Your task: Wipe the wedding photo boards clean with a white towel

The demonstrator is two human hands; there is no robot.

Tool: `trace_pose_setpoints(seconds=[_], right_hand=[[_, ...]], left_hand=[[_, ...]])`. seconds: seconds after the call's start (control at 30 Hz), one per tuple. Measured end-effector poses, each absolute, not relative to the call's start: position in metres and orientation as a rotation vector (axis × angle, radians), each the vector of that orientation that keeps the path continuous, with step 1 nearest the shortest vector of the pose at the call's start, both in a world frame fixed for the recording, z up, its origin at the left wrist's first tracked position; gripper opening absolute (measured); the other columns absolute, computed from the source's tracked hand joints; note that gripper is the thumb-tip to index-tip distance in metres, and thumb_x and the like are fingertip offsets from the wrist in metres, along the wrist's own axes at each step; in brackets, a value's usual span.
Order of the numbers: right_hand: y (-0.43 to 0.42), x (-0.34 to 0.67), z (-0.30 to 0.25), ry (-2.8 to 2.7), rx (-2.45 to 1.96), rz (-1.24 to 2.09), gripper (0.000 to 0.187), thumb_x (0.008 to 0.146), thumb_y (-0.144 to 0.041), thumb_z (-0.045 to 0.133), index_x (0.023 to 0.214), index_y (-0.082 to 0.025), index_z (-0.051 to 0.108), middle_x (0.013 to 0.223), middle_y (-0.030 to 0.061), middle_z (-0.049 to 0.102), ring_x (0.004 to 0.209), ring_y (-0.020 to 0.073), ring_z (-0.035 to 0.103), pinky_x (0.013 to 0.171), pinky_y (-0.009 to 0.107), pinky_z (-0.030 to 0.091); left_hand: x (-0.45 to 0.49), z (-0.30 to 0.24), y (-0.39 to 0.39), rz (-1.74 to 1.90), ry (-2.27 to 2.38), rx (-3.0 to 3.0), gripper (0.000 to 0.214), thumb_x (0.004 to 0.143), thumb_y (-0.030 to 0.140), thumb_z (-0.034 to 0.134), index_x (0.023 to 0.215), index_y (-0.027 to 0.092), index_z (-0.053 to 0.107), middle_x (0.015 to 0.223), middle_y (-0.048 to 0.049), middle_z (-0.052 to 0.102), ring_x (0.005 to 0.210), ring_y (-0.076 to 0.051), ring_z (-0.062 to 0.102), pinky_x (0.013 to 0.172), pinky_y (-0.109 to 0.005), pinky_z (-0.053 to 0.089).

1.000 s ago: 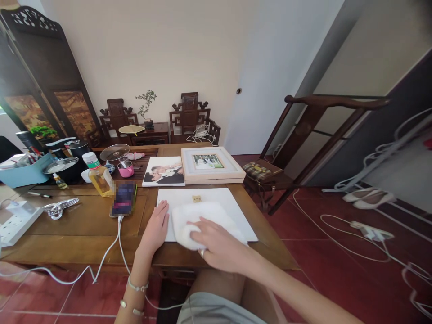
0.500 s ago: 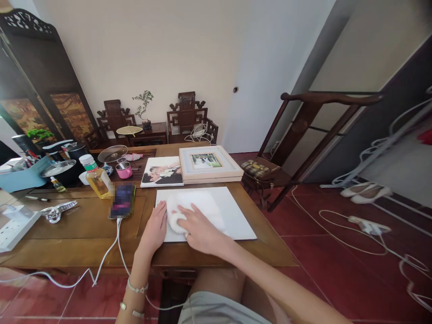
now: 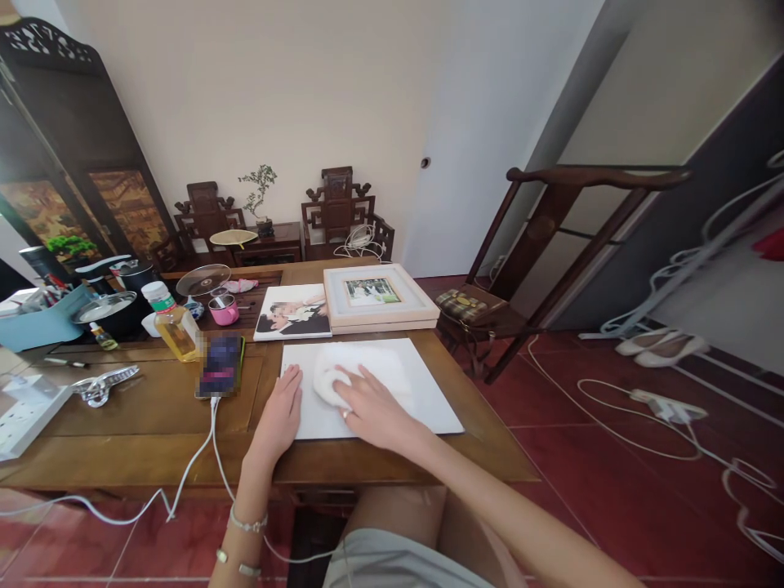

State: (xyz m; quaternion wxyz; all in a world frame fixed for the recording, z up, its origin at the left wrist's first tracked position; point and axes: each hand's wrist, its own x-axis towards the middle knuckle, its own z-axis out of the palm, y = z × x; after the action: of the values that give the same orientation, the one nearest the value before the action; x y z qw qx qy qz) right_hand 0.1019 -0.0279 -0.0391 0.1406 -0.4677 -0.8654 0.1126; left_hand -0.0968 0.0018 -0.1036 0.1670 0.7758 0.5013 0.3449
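Note:
A flat white board (image 3: 422, 392) lies on the wooden table (image 3: 153, 408) in front of me. My right hand (image 3: 373, 408) presses a white cloth (image 3: 361, 371) onto the board, its fingers spread flat over the cloth's near end. At the board's left edge my left hand (image 3: 278, 412) lies flat with its fingers stretched out, holding the board down. Two bracelets sit on my left wrist.
Behind the board lie a photo print (image 3: 294, 313) and a framed picture (image 3: 378, 296). A phone (image 3: 219, 366) with a white cable, an oil bottle (image 3: 171, 322), a pink cup (image 3: 224, 309), pots and a power strip (image 3: 28, 404) stand left. A wooden chair (image 3: 551, 245) and floor cables are right.
My right hand has slid the cloth from the board's near middle to the left and a little farther away. The left hand has stayed at the board's edge.

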Motion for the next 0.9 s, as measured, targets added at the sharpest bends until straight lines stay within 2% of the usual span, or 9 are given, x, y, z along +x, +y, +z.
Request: trace_pose_setpoints(seconds=[0.1,0.2,0.4,0.5,0.57,0.63,0.77,0.9], right_hand=[[-0.008,0.084,-0.041,-2.460,-1.397,0.289,0.032,0.078,-0.012,0.043,0.108,-0.014,0.055,0.130,0.0194,0.052,0.135,0.0283,0.028,0.107,0.056,0.017],[-0.005,0.071,-0.042,-2.506,-1.289,0.271,0.032,0.074,-0.011,0.046,0.104,-0.015,0.057,0.133,0.0178,0.049,0.135,0.0297,0.027,0.107,0.058,0.015],[-0.035,0.088,-0.033,-2.728,-0.836,0.393,0.025,0.069,-0.007,0.047,0.087,-0.018,0.061,0.121,0.0141,0.060,0.132,0.0188,0.034,0.112,0.043,0.015],[-0.051,0.107,-0.025,-2.752,-0.798,0.466,0.024,0.070,-0.008,0.047,0.085,-0.019,0.061,0.114,0.0111,0.063,0.120,0.0169,0.048,0.110,0.035,0.020],[-0.053,0.118,-0.021,-2.762,-0.910,0.443,0.022,0.070,-0.009,0.046,0.083,-0.020,0.060,0.094,0.0079,0.068,0.102,0.0188,0.059,0.106,0.035,0.027],[-0.046,0.124,-0.021,-2.734,-1.089,0.372,0.020,0.072,-0.011,0.046,0.083,-0.020,0.060,0.081,0.0068,0.066,0.089,0.0219,0.060,0.096,0.037,0.036],[-0.009,0.123,-0.026,-2.560,-1.391,0.297,0.018,0.077,-0.014,0.044,0.086,-0.018,0.059,0.083,0.0101,0.065,0.090,0.0278,0.057,0.074,0.034,0.040],[0.036,0.100,-0.030,-2.494,-1.409,0.338,0.018,0.083,-0.017,0.042,0.088,-0.017,0.060,0.087,0.0084,0.066,0.090,0.0266,0.058,0.071,0.031,0.041]], left_hand=[[-0.095,-0.098,0.000,0.997,1.425,2.138,0.042,0.094,0.030,0.032,0.130,0.015,0.048,0.140,-0.0118,0.044,0.135,-0.020,0.033,0.114,-0.044,0.021],[-0.094,-0.090,-0.002,1.066,1.459,2.003,0.046,0.095,0.036,0.029,0.132,0.014,0.045,0.140,-0.0122,0.044,0.132,-0.020,0.037,0.112,-0.042,0.024],[-0.091,-0.078,-0.006,1.220,1.509,1.862,0.053,0.096,0.042,0.021,0.138,0.013,0.037,0.145,-0.0102,0.037,0.136,-0.018,0.031,0.113,-0.038,0.023],[-0.091,-0.079,-0.006,1.168,1.515,1.910,0.053,0.096,0.041,0.020,0.137,0.012,0.038,0.144,-0.0113,0.039,0.134,-0.019,0.034,0.112,-0.038,0.026],[-0.091,-0.083,-0.005,1.097,1.508,1.980,0.051,0.096,0.040,0.024,0.134,0.012,0.043,0.141,-0.0125,0.042,0.133,-0.020,0.037,0.111,-0.040,0.027],[-0.092,-0.088,-0.003,1.030,1.488,2.068,0.047,0.095,0.038,0.028,0.129,0.012,0.049,0.139,-0.0131,0.046,0.132,-0.021,0.037,0.112,-0.041,0.027],[-0.093,-0.096,0.000,0.971,1.473,2.179,0.041,0.093,0.032,0.035,0.123,0.011,0.055,0.136,-0.0148,0.048,0.132,-0.022,0.038,0.112,-0.044,0.026],[-0.094,-0.097,0.000,0.966,1.473,2.214,0.039,0.093,0.028,0.035,0.123,0.012,0.054,0.137,-0.0144,0.048,0.132,-0.022,0.038,0.112,-0.043,0.026]])
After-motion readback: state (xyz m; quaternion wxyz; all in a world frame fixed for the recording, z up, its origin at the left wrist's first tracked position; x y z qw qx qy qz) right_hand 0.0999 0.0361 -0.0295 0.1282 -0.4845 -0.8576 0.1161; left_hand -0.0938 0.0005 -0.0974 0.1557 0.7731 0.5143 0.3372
